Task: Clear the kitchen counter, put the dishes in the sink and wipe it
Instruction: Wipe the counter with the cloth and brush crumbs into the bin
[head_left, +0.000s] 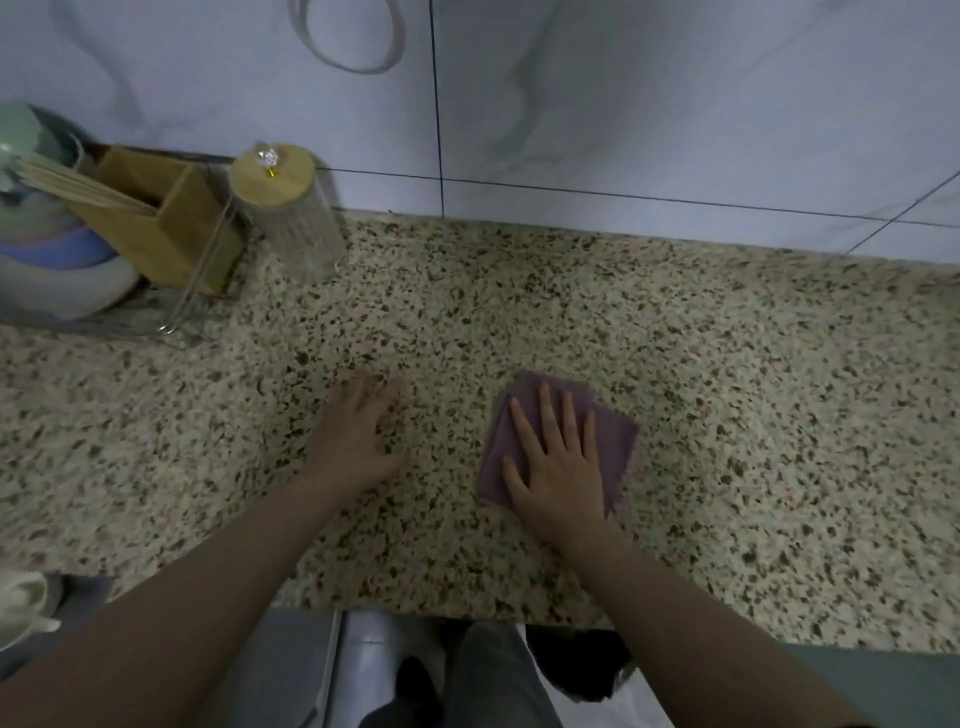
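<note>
A lidded jar (283, 208) and chopstick box (166, 223) crowd the counter's (727, 364) back-left corner, while my right hand (558, 467) presses flat on the cloth (613, 441) near the front edge, left hand (358, 431) spread flat beside it

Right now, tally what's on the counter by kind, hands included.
Hands: 2, left hand flat on the bare counter, right hand pressing the cloth
Purple cloth: 1
Ribbed glass jar with wooden lid: 1
Wooden utensil holder: 1
Wire dish rack with stacked bowls: 1, bowl count too blurred to tell
Total: 6
</note>
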